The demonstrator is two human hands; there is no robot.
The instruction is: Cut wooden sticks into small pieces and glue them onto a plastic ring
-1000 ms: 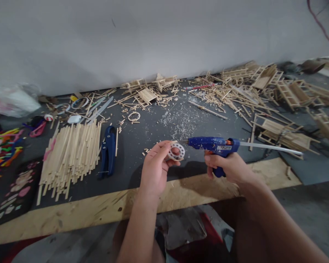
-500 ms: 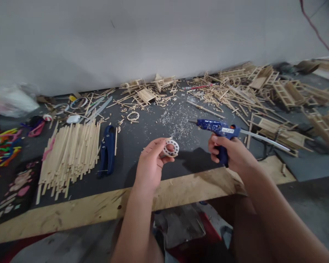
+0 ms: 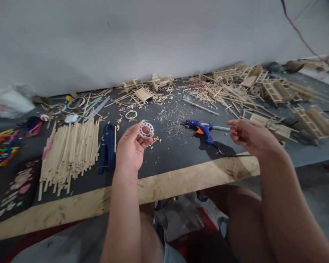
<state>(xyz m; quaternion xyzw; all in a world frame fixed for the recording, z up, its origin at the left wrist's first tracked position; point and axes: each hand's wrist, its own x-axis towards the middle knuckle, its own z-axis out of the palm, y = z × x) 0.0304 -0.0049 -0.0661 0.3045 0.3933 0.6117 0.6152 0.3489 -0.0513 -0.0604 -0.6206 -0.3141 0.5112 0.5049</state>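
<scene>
My left hand [image 3: 133, 146] pinches a small white ring with round holes [image 3: 146, 129] between thumb and fingers, above the dark tabletop. A blue hot glue gun [image 3: 200, 128] with an orange trigger is on the table, nozzle pointing left. Its glue stick [image 3: 220, 128] sticks out behind, toward my right hand [image 3: 252, 135]. That hand is off the gun's handle, index finger stretched out and the others loosely bent. Its fingertips overlap the end of the stick in view; whether they touch it is unclear. A thin glue strand trails near the ring.
Left of my left hand lie a blue cutter [image 3: 107, 148] and a pile of wooden sticks [image 3: 71, 153]. A small wooden ring [image 3: 131, 114] lies behind. Glue scraps [image 3: 175, 120] litter the middle. Wooden models [image 3: 276, 91] crowd the right; the gun's cord [image 3: 227, 155] runs rightward.
My right hand has let go of the glue gun's handle and moved right; the gun now stands on the table. My left hand has moved left and slightly up with the ring.
</scene>
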